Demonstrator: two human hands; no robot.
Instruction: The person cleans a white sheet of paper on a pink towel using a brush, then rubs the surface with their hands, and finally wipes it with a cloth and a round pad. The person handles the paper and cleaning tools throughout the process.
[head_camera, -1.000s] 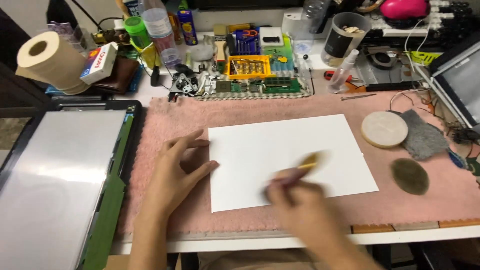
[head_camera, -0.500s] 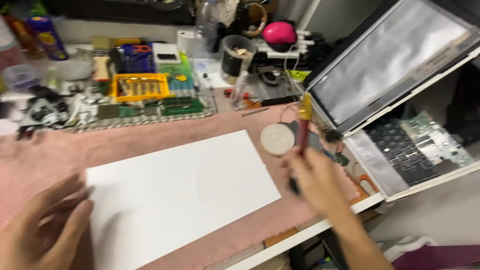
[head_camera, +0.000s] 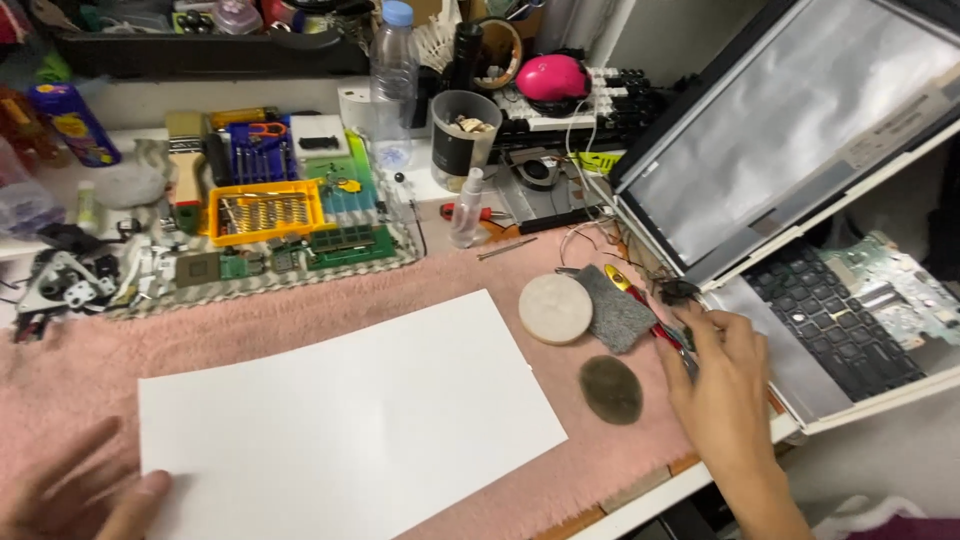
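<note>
The right hand (head_camera: 722, 372), at the lower right of the frame, is curled with its fingers pinching a screwdriver (head_camera: 648, 316) with a red and yellow handle. The screwdriver lies tilted, its yellow end pointing toward the upper left, just over the edge of a grey cloth pad (head_camera: 612, 306). The left hand (head_camera: 75, 497) rests at the lower left corner, fingers spread and flat on the pink mat (head_camera: 250, 325), touching the left edge of a white paper sheet (head_camera: 345, 420). The sheet occupies the centre of the mat on the counter. A round white disc (head_camera: 555, 308) sits just beside the grey pad; a dark oval pad (head_camera: 611, 389) lies below it. An open laptop (head_camera: 800, 170) stands at the right. A yellow bit tray (head_camera: 265, 212) sits at the upper left.
</note>
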